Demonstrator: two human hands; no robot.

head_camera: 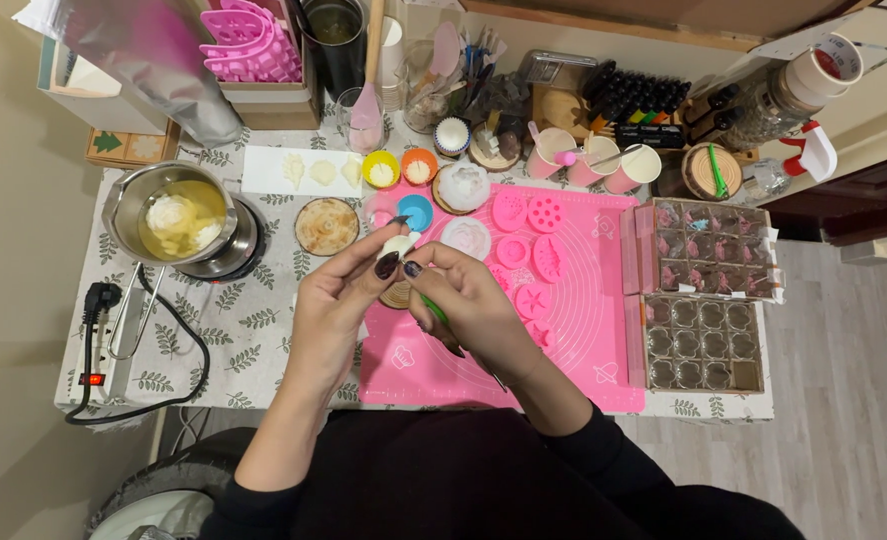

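Two hands meet over the near left part of a pink silicone mat (584, 330) on the surface. The left hand (339, 300) pinches a small cream-white moulded piece (399, 243) between thumb and fingers, its grip narrow and closed on the piece. The right hand (464, 300) is closed around a thin green-handled tool (434, 310), whose tip is hidden behind the fingers, just beside the piece.

At three o'clock from the hands lie two clear compartment trays (709, 300), the farther one filled with pink pieces. At ten o'clock a steel pot (169, 215) of pale melted wax sits on a small burner. At twelve o'clock stand small coloured cups (399, 168), and pink moulds (529, 235) rest at one o'clock on the mat. A power strip (114, 335) lies at nine o'clock.
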